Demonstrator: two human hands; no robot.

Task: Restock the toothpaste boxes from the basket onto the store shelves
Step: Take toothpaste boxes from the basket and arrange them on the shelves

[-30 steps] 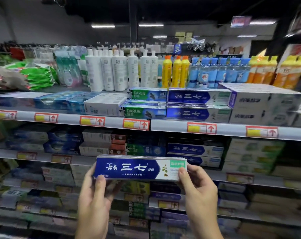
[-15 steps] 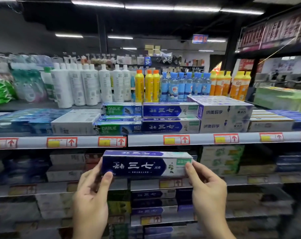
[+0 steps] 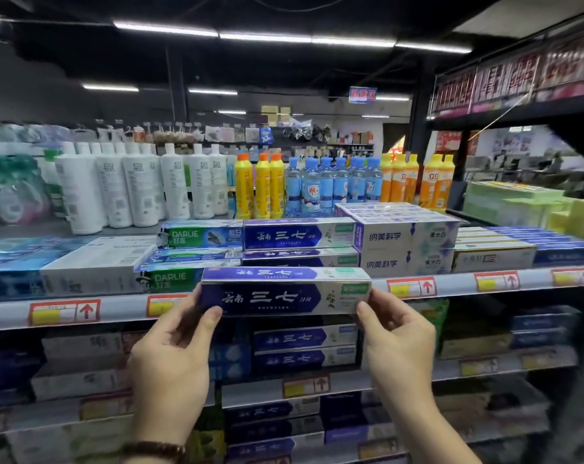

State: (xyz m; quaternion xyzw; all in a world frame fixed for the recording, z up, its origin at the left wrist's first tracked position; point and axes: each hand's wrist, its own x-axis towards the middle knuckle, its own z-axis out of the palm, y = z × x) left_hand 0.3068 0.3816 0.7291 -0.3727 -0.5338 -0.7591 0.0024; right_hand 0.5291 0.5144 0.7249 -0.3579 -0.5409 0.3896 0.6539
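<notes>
Pinched at its ends by the left hand [image 3: 170, 356] and right hand [image 3: 397, 339], the box [image 3: 285, 291] could be caught on the shelf lip [image 3: 123, 308], or the stack [image 3: 299, 236] behind toppled, if raised too little.

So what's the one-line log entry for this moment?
held: blue toothpaste box, level | left hand: grips left end | right hand: pinches right end | likely next: onto matching stack
</notes>
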